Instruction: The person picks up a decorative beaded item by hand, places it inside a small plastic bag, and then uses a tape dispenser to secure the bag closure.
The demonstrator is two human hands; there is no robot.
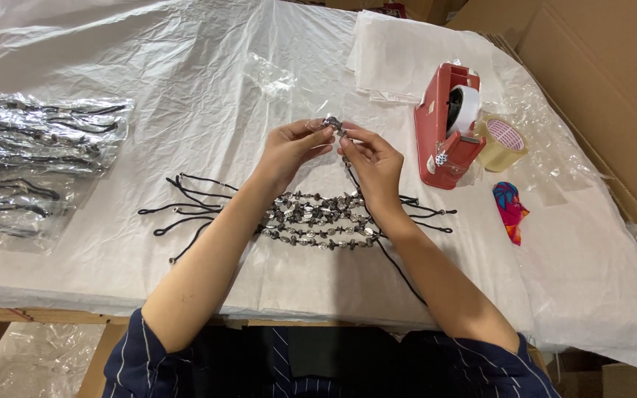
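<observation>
Both hands meet just above a row of dark beaded necklaces with black cords (318,220) lying on the white plastic sheet that covers the desk (208,88). The left hand (293,144) and the right hand (370,158) each have their fingers closed in a pinch on the bead end of one more dark beaded strand (333,123), whose black cord trails down past the right wrist toward the near desk edge.

Judging by how things lie, several strands are already laid side by side in the row, and this one is not yet set among them. Far left of the row sit clear plastic bags holding dark cords (35,158), seemingly finished packs. Right of the row stand a red tape dispenser (447,125) and a roll of tan tape (503,141) touching it.
</observation>
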